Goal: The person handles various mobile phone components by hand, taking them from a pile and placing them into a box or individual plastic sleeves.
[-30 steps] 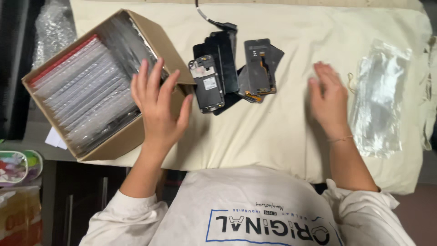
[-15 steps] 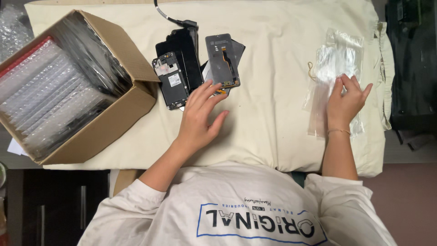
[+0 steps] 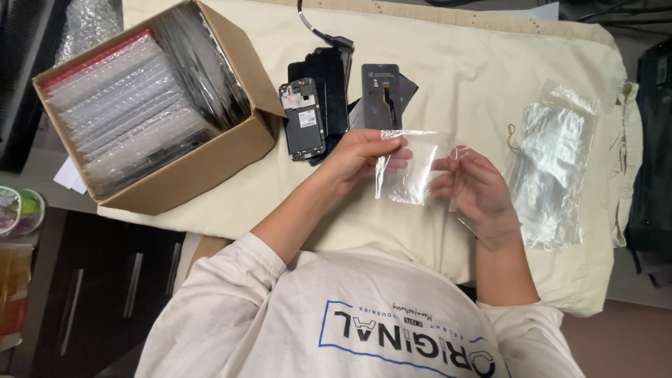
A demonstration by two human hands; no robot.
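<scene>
A small clear plastic bag (image 3: 411, 168) hangs above the cream cloth (image 3: 462, 77), pinched between both hands. My left hand (image 3: 360, 155) grips its left edge and my right hand (image 3: 470, 187) grips its right edge. Just beyond my left hand lies a pile of black phone screens and phone parts (image 3: 336, 98), one with its circuit side up. A stack of more clear bags (image 3: 553, 168) lies to the right of my right hand.
An open cardboard box (image 3: 182, 164) packed with bubble-wrapped items stands at the left on the cloth. A black cable (image 3: 315, 28) runs in from the top. Dark drawers (image 3: 105, 280) are at lower left, dark gear at the right edge.
My right hand lifted a clear bag off the stack and brought it to the middle. My left hand left the phone pile and took hold of the bag's other edge.
</scene>
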